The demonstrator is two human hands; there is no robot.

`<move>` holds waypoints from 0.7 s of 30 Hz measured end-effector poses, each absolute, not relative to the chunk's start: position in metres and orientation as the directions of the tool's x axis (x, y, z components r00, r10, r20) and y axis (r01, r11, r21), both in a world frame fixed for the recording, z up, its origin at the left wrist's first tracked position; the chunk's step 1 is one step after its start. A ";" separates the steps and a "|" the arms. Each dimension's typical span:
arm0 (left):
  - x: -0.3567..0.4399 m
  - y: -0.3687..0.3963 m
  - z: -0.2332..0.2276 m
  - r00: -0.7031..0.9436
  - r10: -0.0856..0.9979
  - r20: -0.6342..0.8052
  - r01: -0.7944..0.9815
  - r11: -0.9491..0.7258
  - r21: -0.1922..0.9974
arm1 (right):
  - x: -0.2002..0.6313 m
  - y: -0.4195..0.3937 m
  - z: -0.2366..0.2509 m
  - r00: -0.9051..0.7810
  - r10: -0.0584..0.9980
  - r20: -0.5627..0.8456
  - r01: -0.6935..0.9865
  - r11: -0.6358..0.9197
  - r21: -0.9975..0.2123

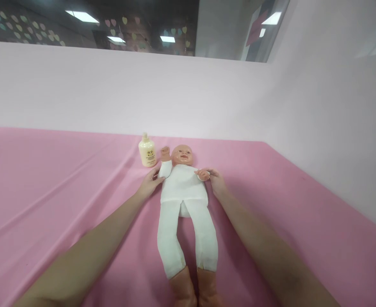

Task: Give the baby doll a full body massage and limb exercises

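Head view: a plastic baby doll in a white cloth body suit [183, 192] is lying face up on a pink cloth-covered surface [47, 183], feet pointing toward the person.

The left hand [149, 184] is closing its fingers on the doll's white-sleeved upper arm, which is pointing up.

The right hand [216, 181] is gripping the doll's other hand at the wrist, fingers wrapped round it.

Just beyond the left hand, a small cream pump bottle with a printed label [147, 151] is standing upright, beside the doll's raised fist and apart from the fingers.
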State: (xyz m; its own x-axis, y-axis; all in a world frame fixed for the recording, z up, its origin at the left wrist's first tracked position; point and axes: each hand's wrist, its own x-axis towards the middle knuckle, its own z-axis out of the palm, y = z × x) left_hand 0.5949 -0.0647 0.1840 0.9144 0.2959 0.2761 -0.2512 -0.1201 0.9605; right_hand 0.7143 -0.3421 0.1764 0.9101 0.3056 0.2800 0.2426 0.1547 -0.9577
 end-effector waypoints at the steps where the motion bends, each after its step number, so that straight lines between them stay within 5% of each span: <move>1: 0.595 -0.065 0.184 0.924 0.269 0.272 -0.252 -0.107 0.962 | 0.714 -0.342 0.177 0.910 0.313 0.271 0.215 0.202 -0.955; 8: 0.597 -0.064 0.180 0.924 0.286 0.253 -0.267 0.010 0.964 | 0.714 -0.342 0.183 0.903 0.294 0.314 0.223 0.304 -0.926; 21: 0.597 -0.064 0.182 0.891 0.361 0.275 -0.272 -0.062 0.960 | 0.713 -0.342 0.184 0.916 0.276 0.292 0.277 0.094 -0.956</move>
State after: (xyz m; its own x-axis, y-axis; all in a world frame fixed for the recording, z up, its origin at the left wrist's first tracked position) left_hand 0.5968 -0.0639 0.1819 0.8912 0.3606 0.2752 -0.2715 -0.0621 0.9604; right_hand 0.7130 -0.3423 0.1843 0.9156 0.2761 0.2923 0.2769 0.0940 -0.9563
